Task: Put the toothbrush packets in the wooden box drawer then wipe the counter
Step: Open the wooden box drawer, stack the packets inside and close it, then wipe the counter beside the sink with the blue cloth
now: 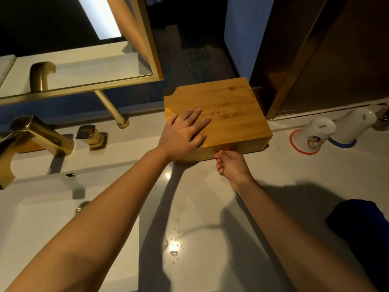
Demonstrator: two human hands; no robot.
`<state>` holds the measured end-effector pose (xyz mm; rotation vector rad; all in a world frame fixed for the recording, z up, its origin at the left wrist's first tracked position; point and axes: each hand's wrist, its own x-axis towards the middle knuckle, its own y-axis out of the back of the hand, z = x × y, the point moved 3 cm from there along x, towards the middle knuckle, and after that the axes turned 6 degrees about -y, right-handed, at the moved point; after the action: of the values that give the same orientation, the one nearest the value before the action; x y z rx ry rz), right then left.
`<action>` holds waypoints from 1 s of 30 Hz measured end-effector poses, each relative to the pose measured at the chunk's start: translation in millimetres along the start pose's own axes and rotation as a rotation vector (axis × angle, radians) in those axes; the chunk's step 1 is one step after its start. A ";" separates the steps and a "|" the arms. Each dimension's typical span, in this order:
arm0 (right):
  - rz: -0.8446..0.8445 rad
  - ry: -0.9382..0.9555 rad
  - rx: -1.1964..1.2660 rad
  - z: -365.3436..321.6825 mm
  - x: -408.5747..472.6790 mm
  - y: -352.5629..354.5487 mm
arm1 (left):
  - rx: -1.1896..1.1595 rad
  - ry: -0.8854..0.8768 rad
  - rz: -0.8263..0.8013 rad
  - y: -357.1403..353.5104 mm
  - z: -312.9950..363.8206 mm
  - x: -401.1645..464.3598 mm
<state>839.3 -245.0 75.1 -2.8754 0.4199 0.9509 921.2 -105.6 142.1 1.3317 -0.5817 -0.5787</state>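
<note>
A wooden box (229, 102) with faint lettering on its lid stands on the pale counter (210, 207) against the back wall. My left hand (184, 132) lies flat on the lid's near left corner, fingers spread. My right hand (231, 165) is at the box's front face, fingers curled against the drawer front (250, 147), which sits flush and closed. No toothbrush packets are in sight. Water drops (174, 243) lie on the counter between my forearms.
A gold faucet (31, 140) and its handle (92, 137) stand left over a white sink (42, 207). Two upturned white cups (313, 133) (351, 127) sit right of the box. A dark blue cloth (360, 226) lies at the right edge. A gold-framed mirror (84, 66) hangs behind.
</note>
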 end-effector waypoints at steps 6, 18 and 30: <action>-0.020 0.017 -0.062 -1.6 -3.5 1.6 | -0.012 0.007 -0.009 -1.2 -1.3 -0.8; -0.058 -0.010 -0.352 -15.1 -66.6 54.7 | 0.161 0.130 -0.164 23.2 32.4 -1.0; 0.285 0.748 -1.162 28.7 -176.4 230.2 | -0.286 0.307 0.226 -45.7 263.5 -109.7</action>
<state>621.8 -420.2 158.5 -4.3063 0.3967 -0.0409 658.5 -225.4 128.0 1.0407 -0.3734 -0.2535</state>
